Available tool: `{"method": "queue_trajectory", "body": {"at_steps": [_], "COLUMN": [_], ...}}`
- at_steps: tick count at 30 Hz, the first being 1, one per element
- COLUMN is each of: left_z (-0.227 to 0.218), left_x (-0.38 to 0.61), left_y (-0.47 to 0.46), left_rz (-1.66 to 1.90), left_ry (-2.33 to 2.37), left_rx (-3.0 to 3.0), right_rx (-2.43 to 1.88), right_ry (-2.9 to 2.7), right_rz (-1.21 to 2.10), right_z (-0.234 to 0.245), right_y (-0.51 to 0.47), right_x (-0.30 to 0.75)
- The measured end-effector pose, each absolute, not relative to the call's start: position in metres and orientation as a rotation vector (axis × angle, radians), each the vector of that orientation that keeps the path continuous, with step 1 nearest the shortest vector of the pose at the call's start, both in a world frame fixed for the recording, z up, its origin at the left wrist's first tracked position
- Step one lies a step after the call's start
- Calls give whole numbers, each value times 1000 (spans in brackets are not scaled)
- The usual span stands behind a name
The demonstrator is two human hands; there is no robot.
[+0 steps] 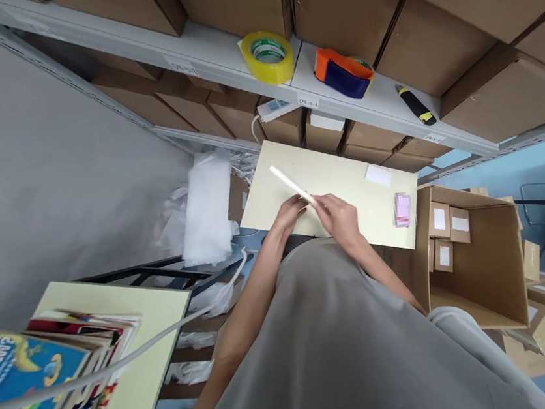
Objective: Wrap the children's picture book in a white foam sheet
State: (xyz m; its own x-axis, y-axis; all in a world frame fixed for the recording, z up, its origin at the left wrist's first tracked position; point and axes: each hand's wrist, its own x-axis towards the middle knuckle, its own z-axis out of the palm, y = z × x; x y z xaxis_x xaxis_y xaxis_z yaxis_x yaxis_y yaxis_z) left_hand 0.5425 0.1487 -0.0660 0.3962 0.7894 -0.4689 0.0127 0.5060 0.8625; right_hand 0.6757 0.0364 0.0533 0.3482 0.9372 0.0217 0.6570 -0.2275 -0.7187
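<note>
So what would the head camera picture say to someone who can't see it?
The left hand and right hand hold one end of a long white stick over a pale yellow table. On the shelf behind sit a yellow tape roll and an orange tape dispenser; an open cardboard box stands to the right.

Counted items
One tape roll (269,56), one dispenser (342,73), one knife (417,106), one white stick (291,183), two hands (289,214) (340,218), three small boxes (439,218).

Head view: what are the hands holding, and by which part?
A slim white stick, gripped at its near end between the left hand and right hand; the far end juts free.
</note>
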Motion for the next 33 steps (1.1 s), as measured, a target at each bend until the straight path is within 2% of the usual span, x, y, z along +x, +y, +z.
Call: {"method": "queue_trajectory", "body": {"at_steps": [2,5,12,18,24,29,33], "left_z": [-72,-75,-54,-20,-12,-15,-6], "left_x": [538,524,501,482,471,466,457], "left_y": [161,173,185,170,151,149,152], "left_rz": [522,602,756,928,986,910,730], "left_ry": [1081,1142,1175,1202,1178,1283,1104], "left_rx": [805,785,1229,1612,1545,1427,1513], "right_rx": [-2052,-2053,-1829,-1648,-1578,-1670,-1669], "right_ry": [-1258,-1048,-813,-844,-869,-813,-831], "right_rz": [529,588,785,781,813,800,794], "right_z": [49,30,-9,-2,9,14,20], "right_y": [37,38,31,23,16,15,16], "right_x": [699,730,746,730,726,729,735]}}
